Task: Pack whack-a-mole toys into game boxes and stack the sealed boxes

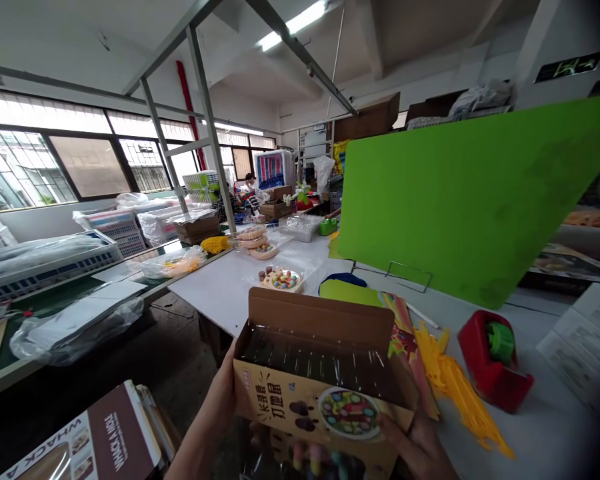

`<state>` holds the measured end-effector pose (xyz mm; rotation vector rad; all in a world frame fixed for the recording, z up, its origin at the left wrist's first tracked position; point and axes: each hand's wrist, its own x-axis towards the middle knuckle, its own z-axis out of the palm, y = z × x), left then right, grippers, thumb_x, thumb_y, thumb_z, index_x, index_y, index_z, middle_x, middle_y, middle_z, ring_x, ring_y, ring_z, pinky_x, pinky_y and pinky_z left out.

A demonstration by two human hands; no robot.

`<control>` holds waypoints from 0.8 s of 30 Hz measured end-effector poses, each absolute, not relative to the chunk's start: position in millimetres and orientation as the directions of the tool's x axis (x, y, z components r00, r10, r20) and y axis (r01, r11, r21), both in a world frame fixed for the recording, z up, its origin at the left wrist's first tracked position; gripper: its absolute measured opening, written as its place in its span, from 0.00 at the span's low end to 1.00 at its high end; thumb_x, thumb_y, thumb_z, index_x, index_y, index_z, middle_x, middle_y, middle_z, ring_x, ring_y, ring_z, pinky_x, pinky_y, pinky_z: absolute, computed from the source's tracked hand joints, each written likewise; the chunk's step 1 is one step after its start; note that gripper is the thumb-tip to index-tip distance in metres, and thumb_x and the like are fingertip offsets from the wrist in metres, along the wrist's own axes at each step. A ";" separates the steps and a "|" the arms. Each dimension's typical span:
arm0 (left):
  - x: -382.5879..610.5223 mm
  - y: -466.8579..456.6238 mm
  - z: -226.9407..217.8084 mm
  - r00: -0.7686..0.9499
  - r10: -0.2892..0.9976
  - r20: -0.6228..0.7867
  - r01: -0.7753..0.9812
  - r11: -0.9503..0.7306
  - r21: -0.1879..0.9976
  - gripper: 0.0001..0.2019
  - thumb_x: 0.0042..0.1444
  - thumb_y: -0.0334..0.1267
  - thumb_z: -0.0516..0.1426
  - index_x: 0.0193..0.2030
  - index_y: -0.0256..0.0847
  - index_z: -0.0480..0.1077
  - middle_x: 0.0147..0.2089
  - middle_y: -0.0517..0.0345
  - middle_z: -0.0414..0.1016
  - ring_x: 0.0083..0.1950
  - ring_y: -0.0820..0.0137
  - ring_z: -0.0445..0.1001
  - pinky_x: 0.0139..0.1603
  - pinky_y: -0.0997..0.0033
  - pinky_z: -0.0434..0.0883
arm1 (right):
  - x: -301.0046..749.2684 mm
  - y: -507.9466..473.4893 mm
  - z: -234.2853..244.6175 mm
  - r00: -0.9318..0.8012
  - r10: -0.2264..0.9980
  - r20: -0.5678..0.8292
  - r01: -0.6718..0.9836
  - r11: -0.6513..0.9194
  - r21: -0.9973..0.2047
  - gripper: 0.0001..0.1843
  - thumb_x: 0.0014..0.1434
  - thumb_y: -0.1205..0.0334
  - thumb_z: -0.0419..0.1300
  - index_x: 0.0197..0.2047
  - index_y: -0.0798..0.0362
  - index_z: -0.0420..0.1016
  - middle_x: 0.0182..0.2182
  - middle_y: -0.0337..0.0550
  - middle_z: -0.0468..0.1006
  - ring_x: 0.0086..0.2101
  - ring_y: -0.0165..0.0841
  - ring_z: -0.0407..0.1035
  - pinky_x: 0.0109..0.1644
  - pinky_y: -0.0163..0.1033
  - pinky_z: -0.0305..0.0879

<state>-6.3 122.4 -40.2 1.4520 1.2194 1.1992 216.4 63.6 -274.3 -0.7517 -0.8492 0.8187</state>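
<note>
Between my two hands is a printed cardboard toy box (275,397), its top flap raised at the far side. A clear plastic window shows in the box, and its front carries dark lettering and a picture of colourful pieces. My left hand (223,387) grips the box's left side, its fingers mostly hidden behind the cardboard. My right hand (413,443) clasps the lower right corner, one finger lying across the printed front. Beyond the box, a cream toy with coloured pieces (283,279) rests on the white table (210,293).
A red tape dispenser (495,360) and yellow netting (453,380) lie to the right. A large green board (445,200) stands behind them. Flat whack-a-mole boxes (110,437) are stacked lower left. More wrapped toys (255,241) sit farther along the table. A person (250,187) is in the background.
</note>
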 end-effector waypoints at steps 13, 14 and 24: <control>-16.1 108.5 -4.8 0.123 0.992 0.020 0.190 -0.044 0.981 0.30 0.46 0.40 0.63 0.58 0.43 0.67 0.45 0.56 0.81 0.33 0.66 0.77 0.33 0.71 0.70 | 245.3 81.4 -249.1 0.342 0.666 0.663 0.283 0.599 -0.749 0.26 0.61 0.43 0.62 0.58 0.46 0.73 0.63 0.54 0.67 0.64 0.51 0.61 0.62 0.56 0.67; -16.3 110.9 -2.6 0.133 0.990 0.036 0.207 -0.063 0.976 0.29 0.44 0.39 0.62 0.56 0.43 0.69 0.46 0.56 0.80 0.32 0.67 0.76 0.33 0.71 0.70 | 247.5 82.8 -247.4 0.328 0.652 0.683 0.321 0.604 -0.730 0.24 0.61 0.44 0.62 0.57 0.47 0.74 0.62 0.55 0.67 0.63 0.51 0.63 0.60 0.56 0.69; -17.7 117.2 22.0 0.299 0.945 0.131 0.445 -0.259 0.857 0.16 0.41 0.36 0.65 0.40 0.39 0.81 0.59 0.48 0.77 0.58 0.49 0.72 0.51 0.63 0.69 | 250.5 81.7 -234.0 0.339 0.470 0.815 0.459 0.673 -0.580 0.19 0.62 0.50 0.62 0.53 0.50 0.71 0.61 0.57 0.67 0.62 0.50 0.64 0.58 0.54 0.71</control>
